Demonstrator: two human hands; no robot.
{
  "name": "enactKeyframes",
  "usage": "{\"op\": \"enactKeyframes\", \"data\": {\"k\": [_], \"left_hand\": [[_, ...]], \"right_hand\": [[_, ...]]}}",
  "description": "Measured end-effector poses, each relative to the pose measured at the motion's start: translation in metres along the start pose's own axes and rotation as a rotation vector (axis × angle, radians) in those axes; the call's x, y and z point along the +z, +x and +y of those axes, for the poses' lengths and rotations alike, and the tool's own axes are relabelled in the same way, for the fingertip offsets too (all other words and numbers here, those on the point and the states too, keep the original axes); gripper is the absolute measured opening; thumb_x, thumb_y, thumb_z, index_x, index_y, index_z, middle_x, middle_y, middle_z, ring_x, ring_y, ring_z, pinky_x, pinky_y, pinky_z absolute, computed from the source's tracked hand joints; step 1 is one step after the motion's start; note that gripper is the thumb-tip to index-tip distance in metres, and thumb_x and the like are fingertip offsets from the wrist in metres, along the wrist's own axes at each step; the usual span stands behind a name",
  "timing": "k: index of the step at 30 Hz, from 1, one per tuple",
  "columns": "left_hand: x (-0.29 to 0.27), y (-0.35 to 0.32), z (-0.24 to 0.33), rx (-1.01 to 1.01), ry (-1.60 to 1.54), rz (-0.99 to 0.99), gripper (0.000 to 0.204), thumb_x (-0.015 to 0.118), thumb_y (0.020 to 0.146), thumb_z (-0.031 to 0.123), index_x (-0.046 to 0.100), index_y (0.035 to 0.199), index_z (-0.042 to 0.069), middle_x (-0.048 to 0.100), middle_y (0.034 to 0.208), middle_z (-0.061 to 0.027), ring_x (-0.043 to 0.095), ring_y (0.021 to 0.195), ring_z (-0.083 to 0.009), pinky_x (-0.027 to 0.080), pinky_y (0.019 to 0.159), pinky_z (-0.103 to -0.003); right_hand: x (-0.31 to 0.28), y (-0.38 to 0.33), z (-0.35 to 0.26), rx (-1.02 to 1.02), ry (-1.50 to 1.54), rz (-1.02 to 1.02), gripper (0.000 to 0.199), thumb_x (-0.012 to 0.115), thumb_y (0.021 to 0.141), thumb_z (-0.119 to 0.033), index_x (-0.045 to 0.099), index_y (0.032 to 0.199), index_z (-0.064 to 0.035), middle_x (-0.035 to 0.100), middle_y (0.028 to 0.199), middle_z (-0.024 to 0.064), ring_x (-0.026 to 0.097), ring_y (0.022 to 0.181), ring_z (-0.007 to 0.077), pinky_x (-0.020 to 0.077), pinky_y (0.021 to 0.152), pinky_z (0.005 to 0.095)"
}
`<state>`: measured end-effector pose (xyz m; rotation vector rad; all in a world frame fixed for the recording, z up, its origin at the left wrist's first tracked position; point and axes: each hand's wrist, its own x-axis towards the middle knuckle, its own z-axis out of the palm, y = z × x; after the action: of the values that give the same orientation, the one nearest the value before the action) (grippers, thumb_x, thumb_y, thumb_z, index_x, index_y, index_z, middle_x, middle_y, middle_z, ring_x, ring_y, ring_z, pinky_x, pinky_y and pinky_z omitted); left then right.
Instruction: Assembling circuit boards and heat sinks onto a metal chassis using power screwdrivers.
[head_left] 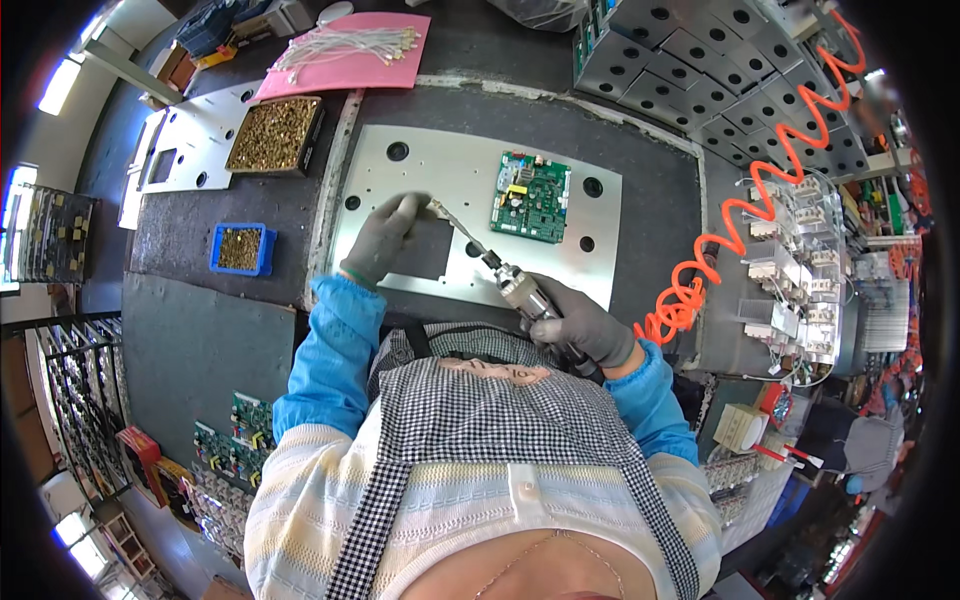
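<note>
My right hand point(585, 325), in a grey glove, is wrapped around a power screwdriver point(522, 293) with a metal body. Its long thin bit point(466, 233) points up and to the left, over a flat silver metal plate point(400, 175). At the bit's tip, the thumb and fingers of my gloved left hand point(383, 238) are pinched together; whatever small piece they hold is too small to name. A green circuit board point(531, 198) lies on the plate's right half, just beyond the screwdriver.
An orange coiled hose point(715, 245) runs down beside my right hand. To the left stand a black tray point(318, 140) and a blue tray point(270, 250) of small brass-coloured parts. White cables lie on a pink sheet point(415, 60). Grey metal boxes point(690, 60) are stacked at the far right.
</note>
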<state>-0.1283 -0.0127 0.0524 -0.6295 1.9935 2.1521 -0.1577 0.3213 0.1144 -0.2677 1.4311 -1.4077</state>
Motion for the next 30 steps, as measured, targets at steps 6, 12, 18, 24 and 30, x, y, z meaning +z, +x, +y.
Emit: {"op": "enactKeyframes", "data": {"k": [6, 12, 18, 24, 30], "left_hand": [[-0.011, -0.020, -0.032, -0.007, 1.208, -0.182, 0.062, 0.083, 0.076, 0.051, 0.073, 0.123, 0.012, 0.066, 0.128, -0.0142, 0.063, 0.118, -0.0334, 0.052, 0.102, -0.041], [0.011, -0.031, -0.020, -0.031, 1.753, -0.323, 0.081, 0.078, 0.069, 0.067, 0.072, 0.122, 0.008, 0.061, 0.133, -0.0118, 0.052, 0.129, -0.0304, 0.045, 0.110, -0.038], [0.022, -0.064, 0.081, 0.528, 1.467, -0.088, 0.059, 0.086, 0.063, 0.058, 0.077, 0.088, 0.005, 0.066, 0.101, -0.0121, 0.061, 0.103, -0.0356, 0.053, 0.089, -0.044], [0.025, -0.070, 0.162, 0.676, 1.243, -0.077, 0.048, 0.088, 0.067, 0.048, 0.072, 0.069, 0.003, 0.061, 0.079, -0.0128, 0.062, 0.075, -0.0313, 0.051, 0.068, -0.042], [0.020, -0.039, 0.210, 0.427, 1.168, -0.303, 0.049, 0.085, 0.077, 0.048, 0.073, 0.078, 0.001, 0.064, 0.078, -0.0149, 0.064, 0.077, -0.0308, 0.051, 0.069, -0.043]], "right_hand": [[-0.021, -0.032, -0.001, -0.087, 0.041, 0.176, 0.083, 0.070, 0.072, -0.020, 0.047, 0.149, -0.0005, 0.064, 0.097, 0.0055, 0.059, 0.074, 0.0100, 0.0479, 0.063, 0.0228], [-0.034, -0.069, 0.008, -0.193, 0.149, 0.289, 0.085, 0.067, 0.070, -0.016, 0.045, 0.150, -0.0015, 0.063, 0.097, 0.0063, 0.061, 0.076, 0.0125, 0.0508, 0.064, 0.0254], [-0.058, -0.119, -0.027, -0.345, 0.099, 0.332, 0.097, 0.072, 0.068, -0.009, 0.035, 0.157, 0.0008, 0.060, 0.115, 0.0086, 0.064, 0.094, 0.0172, 0.0534, 0.084, 0.0332], [-0.094, -0.122, -0.078, -0.483, -0.187, 0.353, 0.097, 0.077, 0.069, -0.014, 0.037, 0.156, 0.0014, 0.061, 0.113, 0.0076, 0.063, 0.095, 0.0157, 0.0524, 0.085, 0.0320], [-0.136, -0.116, -0.106, -0.492, -0.228, 0.357, 0.091, 0.081, 0.070, -0.021, 0.043, 0.150, 0.0005, 0.062, 0.115, 0.0067, 0.061, 0.104, 0.0164, 0.0490, 0.093, 0.0335]]}}
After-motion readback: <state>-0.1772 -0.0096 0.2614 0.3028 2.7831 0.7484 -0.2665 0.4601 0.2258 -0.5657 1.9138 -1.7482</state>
